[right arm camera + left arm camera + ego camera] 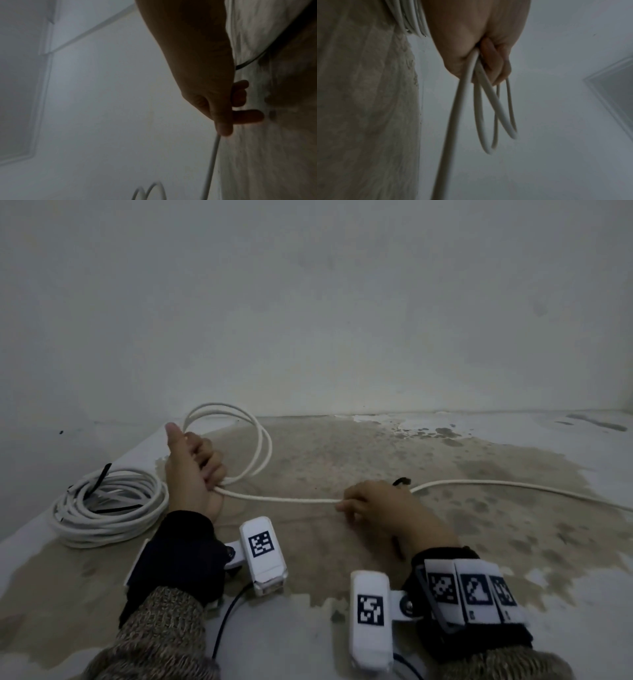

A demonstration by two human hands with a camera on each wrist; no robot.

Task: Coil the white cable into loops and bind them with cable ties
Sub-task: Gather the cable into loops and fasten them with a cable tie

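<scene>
My left hand [195,467] grips two or three upright loops of the white cable [239,436], thumb raised; the left wrist view shows the fingers [493,65] curled round the loops [488,121]. From that fist the cable [284,499] runs right to my right hand [373,508], which pinches it between thumb and fingers [223,125]. Past the right hand the cable [513,486] trails off to the right across the floor. A black cable tie [401,481] pokes out just behind the right hand.
A finished white coil [109,508] bound with black ties [97,481] lies on the floor at the left, close to my left wrist. The stained floor [376,453] meets a plain wall [308,320] behind.
</scene>
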